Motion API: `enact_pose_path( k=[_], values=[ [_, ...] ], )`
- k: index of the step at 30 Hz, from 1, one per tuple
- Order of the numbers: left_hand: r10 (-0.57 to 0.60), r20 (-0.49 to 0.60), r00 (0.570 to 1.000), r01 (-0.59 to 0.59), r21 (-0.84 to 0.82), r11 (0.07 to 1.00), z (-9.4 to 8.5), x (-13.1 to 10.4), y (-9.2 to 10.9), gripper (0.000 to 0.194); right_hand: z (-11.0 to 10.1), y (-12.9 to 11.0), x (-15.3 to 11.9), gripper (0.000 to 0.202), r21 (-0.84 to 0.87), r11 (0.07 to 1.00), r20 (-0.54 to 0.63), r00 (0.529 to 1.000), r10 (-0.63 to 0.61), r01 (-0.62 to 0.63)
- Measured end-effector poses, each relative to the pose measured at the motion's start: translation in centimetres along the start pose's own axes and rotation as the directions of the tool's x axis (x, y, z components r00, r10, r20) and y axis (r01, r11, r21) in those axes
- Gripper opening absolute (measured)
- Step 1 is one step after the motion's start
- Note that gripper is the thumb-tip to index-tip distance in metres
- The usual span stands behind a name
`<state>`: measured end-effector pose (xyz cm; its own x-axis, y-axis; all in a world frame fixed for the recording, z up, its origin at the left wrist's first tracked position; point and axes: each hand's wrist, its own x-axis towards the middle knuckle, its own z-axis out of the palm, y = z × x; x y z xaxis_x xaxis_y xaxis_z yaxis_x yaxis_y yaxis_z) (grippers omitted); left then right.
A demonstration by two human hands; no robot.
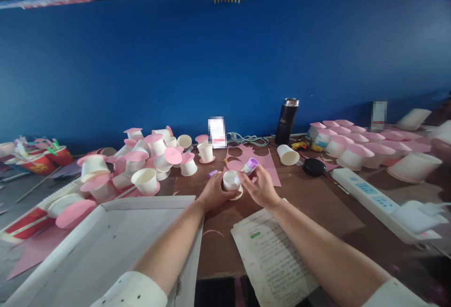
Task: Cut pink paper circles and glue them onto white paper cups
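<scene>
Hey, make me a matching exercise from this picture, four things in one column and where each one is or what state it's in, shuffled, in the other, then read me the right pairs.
Things:
1. Purple-ended tube
2. Black bottle
3. Power strip
4. Central white cup

Places and states:
A. Standing in front of the blue wall
B. Gripped by the left hand
C. Bearing a white adapter
D. Held in the right hand

Right pairs: 1-D, 2-A, 3-C, 4-B.
</scene>
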<state>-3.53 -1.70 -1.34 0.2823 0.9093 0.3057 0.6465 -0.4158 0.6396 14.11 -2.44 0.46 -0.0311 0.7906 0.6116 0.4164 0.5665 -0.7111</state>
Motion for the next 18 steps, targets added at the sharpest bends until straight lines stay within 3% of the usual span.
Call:
enact_pose_path(
  k=[8,13,18],
  values=[
    [0.019,-0.015,1.000,-0.019,0.003,1.000,0.08,-0.02,-0.23,0.053,-0.06,0.31,0.43,0.025,-0.138,0.986,-0.102,0.992,0.076,-0.090],
    [0.019,-0.012,1.000,-0.019,0.011,1.000,0.05,-0.04,-0.27,0.054,-0.17,0.18,0.42,0.022,-0.038,0.999,-0.116,0.993,0.034,-0.039],
    [0.022,0.003,1.000,-0.022,-0.004,1.000,-0.02,-0.04,-0.27,0.052,0.12,0.15,0.10,0.021,-0.005,1.000,-0.055,0.998,-0.009,0.008]
  ],
)
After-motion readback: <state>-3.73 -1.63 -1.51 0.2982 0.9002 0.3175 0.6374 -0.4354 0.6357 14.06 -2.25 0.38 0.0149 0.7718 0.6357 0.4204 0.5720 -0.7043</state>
